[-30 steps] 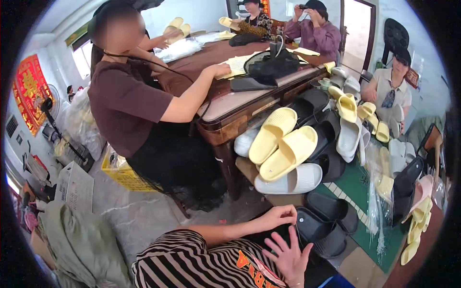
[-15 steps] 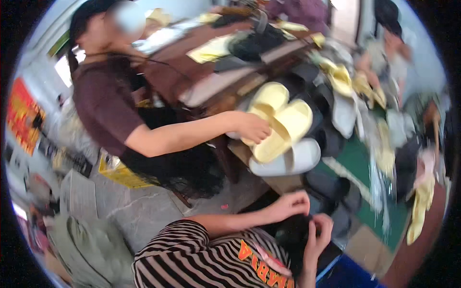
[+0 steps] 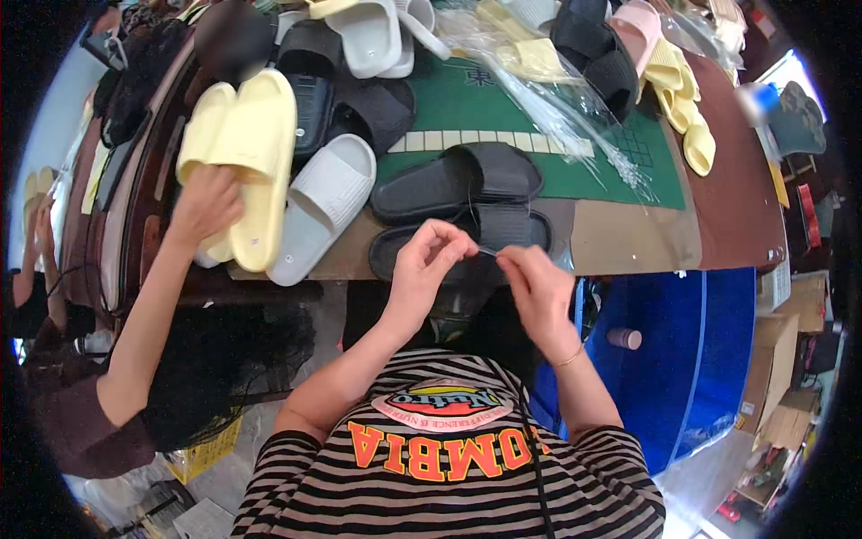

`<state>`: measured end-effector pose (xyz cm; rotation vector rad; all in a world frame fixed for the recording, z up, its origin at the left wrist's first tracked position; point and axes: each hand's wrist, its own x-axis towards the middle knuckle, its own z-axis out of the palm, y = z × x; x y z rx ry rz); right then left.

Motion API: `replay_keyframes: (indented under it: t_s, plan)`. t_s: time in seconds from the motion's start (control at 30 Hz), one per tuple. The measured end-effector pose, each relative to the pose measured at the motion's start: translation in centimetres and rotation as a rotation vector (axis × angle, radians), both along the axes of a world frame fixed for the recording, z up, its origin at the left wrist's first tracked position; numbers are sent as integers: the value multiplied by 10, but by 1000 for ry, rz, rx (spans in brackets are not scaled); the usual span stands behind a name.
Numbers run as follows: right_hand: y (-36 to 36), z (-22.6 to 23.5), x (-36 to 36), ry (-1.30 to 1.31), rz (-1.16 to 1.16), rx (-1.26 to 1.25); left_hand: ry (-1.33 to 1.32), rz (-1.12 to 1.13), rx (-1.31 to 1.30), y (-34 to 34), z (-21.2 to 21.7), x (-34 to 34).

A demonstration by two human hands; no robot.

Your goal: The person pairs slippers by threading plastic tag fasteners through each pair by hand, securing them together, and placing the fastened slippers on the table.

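Observation:
Both hands are over the table's near edge, in front of a pair of black slide sandals (image 3: 507, 171). My left hand (image 3: 429, 269) is closed in a pinch on one end of a thin, clear plastic strip (image 3: 486, 251). Close on its right, my right hand (image 3: 541, 292) pinches the other end between thumb and finger. The strip is short and hard to make out between the fingertips. The nearer black slide (image 3: 514, 225) lies just beyond my hands and is partly covered by them.
At left a co-worker's hand (image 3: 208, 205) grips pale yellow slides (image 3: 260, 126), beside a light grey slide (image 3: 334, 184). Bundled clear plastic strips (image 3: 539, 112) lie on the green mat (image 3: 449, 99). More slides crowd the far side. A blue bin (image 3: 660, 341) stands below the table at right.
My view has swung round so the table now lies straight ahead. My fingertips now hold the strip taut between them. The co-worker still grips the yellow slides.

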<state>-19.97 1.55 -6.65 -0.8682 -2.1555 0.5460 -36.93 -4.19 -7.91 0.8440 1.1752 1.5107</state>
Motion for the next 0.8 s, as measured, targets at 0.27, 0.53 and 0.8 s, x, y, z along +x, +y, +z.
replay_keyframes:
  t_s: [0.27,0.53,0.8]
  plan:
    - [42,-8,65,-305,-176,-60,437,-49,-49,19,-33,-1]
    - [55,-47,47,-22,41,-346,917,-131,-35,44,-50,3]
    - [68,-62,56,0,81,-289,1039,1,33,56,-54,9]
